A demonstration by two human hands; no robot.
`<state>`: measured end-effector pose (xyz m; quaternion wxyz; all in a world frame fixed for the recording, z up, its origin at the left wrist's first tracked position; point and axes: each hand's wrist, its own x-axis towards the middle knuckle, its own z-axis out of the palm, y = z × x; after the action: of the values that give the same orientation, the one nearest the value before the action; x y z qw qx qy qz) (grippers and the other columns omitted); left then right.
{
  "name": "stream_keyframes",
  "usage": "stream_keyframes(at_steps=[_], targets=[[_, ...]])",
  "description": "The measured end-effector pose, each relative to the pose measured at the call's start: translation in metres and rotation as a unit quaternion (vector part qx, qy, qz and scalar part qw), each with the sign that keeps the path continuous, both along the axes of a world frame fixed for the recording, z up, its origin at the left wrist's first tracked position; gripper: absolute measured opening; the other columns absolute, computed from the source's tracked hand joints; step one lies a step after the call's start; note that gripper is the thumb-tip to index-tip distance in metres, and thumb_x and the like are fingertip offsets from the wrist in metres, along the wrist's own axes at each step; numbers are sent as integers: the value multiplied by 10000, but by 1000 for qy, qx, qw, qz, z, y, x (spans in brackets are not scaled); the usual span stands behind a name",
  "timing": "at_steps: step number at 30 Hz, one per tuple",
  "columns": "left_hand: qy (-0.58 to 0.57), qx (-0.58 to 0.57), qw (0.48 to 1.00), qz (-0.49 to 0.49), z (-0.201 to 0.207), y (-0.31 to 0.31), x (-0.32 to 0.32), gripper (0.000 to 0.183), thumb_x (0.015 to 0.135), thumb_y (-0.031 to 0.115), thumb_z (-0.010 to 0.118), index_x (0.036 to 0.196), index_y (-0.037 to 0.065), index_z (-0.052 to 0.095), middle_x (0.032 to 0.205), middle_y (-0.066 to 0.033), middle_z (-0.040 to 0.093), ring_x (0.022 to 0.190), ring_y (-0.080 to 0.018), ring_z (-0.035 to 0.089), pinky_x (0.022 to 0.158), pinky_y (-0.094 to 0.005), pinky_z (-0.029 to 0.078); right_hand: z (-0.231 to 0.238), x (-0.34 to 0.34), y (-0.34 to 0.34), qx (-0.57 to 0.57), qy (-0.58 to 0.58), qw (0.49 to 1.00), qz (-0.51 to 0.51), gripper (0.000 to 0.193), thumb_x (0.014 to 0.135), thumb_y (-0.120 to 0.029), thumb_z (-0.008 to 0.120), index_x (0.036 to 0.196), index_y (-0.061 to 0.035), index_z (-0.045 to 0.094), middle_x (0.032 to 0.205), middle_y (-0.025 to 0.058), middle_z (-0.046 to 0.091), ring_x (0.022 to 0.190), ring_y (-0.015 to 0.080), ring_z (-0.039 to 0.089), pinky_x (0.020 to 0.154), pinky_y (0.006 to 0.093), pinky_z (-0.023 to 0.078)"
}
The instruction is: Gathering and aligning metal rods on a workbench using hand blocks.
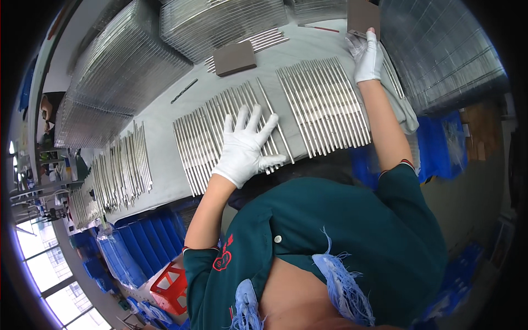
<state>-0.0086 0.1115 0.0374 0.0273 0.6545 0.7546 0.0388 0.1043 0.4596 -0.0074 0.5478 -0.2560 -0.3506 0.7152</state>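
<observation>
My left hand (245, 146), in a white glove, lies spread with fingers apart over a row of thin silver metal rods (193, 140) set side by side on the pale cloth. One rod (275, 118) lies a little apart, just right of that row. At the far right my right hand (368, 59), gloved too, grips a brown rectangular block (363, 16) by its near edge, thumb on its face. Its other fingers are partly hidden. Between my hands is a second row of rods (323, 110). Another brown block (235, 58) rests on several rods at the back.
Stacks of clear plastic trays (220, 27) line the back, with another tall stack (110, 82) at the left and a wrapped one (440, 55) at the right. A dark drill bit (184, 91) lies on the cloth. More rods (121, 170) sit left; blue bins (146, 239) stand below.
</observation>
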Motion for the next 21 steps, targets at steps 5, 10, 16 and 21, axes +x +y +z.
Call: stream_keyframes(at_steps=[5,10,16,21], targets=[[-55,76,981,-171,-5,82,38,884,767,711,585,1443,161,436,1466,-217,412,1370,-428,351,1110,-612,234,1,2,4,31,10,999,-19,444,944,-342,635,1228,-33,489,1049,125,647,816,231,696,720,340,591],[-84,146,948,-270,-27,145,71,751,863,609,543,1406,96,464,1464,-195,426,1370,-423,359,1127,-590,215,10,10,2,7,39,999,-38,422,950,-335,627,1210,-30,493,1055,122,636,872,243,683,798,371,583],[-83,99,965,-227,-26,127,63,707,879,645,479,1407,175,488,1477,-163,431,1389,-420,344,1114,-659,164,17,6,-6,59,-39,997,-33,428,933,-321,657,1204,-17,525,1047,100,649,930,209,659,839,357,553],[-75,91,977,-178,-19,82,47,695,878,647,482,1422,215,477,1483,-168,424,1386,-438,339,1115,-666,150,3,1,-2,237,-299,923,-51,549,879,-352,726,1231,35,562,1008,77,696,948,143,651,833,274,493]])
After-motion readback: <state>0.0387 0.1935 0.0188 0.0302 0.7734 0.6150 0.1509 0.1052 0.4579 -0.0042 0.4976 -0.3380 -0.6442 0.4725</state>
